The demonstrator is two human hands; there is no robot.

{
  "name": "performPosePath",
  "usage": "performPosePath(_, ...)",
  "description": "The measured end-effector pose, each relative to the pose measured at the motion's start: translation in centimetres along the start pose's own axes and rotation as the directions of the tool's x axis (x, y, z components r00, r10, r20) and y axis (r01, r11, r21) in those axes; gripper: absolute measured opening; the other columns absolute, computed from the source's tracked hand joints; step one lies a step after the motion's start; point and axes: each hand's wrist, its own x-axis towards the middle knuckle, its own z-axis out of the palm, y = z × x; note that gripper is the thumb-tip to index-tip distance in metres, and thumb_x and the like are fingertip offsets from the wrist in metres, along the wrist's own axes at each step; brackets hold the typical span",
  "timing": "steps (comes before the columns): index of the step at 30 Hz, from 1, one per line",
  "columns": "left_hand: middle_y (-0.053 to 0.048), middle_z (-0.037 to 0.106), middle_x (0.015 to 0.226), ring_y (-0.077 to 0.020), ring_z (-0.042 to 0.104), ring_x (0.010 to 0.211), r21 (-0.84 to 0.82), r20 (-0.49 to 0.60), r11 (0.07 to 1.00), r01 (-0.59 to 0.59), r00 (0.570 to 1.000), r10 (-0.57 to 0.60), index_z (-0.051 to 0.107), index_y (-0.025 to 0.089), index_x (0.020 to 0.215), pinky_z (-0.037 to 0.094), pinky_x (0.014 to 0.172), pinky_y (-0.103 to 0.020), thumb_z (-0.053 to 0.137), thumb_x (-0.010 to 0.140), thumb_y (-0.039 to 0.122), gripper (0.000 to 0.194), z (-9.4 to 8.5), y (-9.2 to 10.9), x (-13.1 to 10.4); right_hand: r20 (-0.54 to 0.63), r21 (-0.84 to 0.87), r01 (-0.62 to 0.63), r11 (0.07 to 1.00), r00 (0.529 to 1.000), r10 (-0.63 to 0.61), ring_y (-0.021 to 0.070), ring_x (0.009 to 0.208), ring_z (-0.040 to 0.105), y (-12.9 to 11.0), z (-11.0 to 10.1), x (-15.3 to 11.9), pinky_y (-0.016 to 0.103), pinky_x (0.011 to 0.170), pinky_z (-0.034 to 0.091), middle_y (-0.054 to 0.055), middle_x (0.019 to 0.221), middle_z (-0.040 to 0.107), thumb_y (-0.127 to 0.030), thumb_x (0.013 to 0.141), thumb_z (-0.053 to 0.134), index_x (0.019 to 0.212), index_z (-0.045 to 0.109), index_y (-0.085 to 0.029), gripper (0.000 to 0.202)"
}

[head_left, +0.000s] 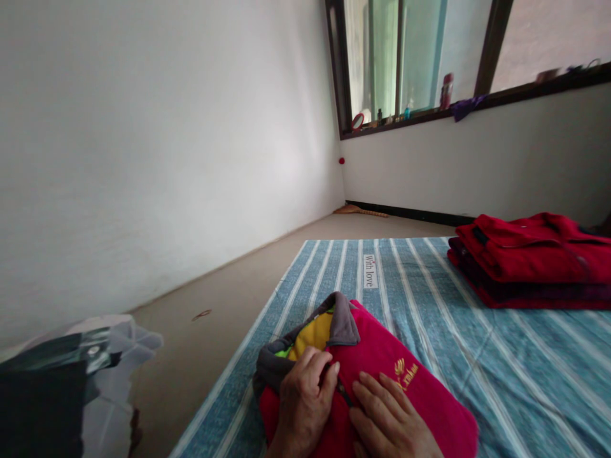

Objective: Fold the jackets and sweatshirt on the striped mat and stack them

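Note:
A folded magenta garment [415, 388] with a grey collar, a yellow and green lining and gold lettering lies on a blue striped cloth [405, 286]. My left hand [308, 394] is at the garment's front opening just below the collar, its thumb and fingers bent together near the placket; what they pinch is too small to make out. Flat on the magenta fabric, right of the placket, rests my right hand [389, 413], with its fingers stretched out.
A stack of folded red and dark garments [539, 261] sits at the right of the cloth. Beyond the cloth's left edge, a plastic bag with dark contents [109, 369] stands near the wall. Small items line the window sill [415, 117].

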Motion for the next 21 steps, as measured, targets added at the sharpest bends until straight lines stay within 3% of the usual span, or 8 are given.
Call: performPosePath(21,-0.002,0.062,0.073,-0.0136,0.063,0.065,0.011,0.005,1.0,0.003,1.0,-0.003,0.061,0.019,0.082,0.05,0.061,-0.023,0.048,0.091,0.023,0.016,-0.07,0.08,0.11,0.003,0.003,-0.006,1.0,1.0,0.006,0.0143,0.098,0.064,-0.06,-0.11,0.27,0.027,0.108,0.033,0.002,0.086,0.071,-0.024,0.093,0.04,0.077,0.062,-0.021,0.028)
